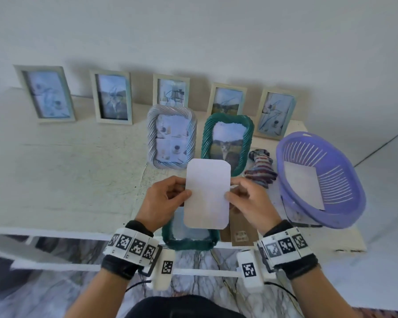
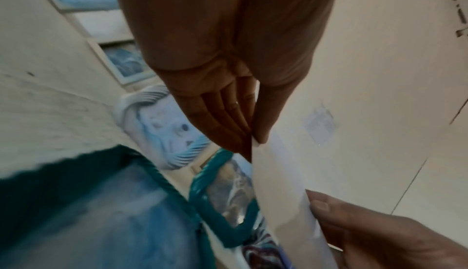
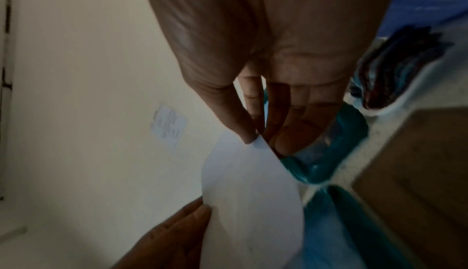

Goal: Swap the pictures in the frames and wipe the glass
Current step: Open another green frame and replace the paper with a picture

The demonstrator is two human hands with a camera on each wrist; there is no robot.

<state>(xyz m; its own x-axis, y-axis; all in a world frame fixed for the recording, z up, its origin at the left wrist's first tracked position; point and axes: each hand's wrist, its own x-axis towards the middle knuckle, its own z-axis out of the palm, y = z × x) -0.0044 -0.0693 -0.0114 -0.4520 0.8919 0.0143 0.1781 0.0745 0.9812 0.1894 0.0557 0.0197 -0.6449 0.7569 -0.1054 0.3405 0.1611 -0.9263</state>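
Card (image 1: 207,193) pinched by left hand (image 1: 163,200), right hand (image 1: 251,203), above teal frame (image 1: 189,242); basket (image 1: 345,216) right.

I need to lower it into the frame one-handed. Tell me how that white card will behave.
The white card probably flexes: the right wrist view shows it bowed between the left hand and right hand. It looks thin and light, pinched only at its edges. One-handed, it may droop above the teal frame.
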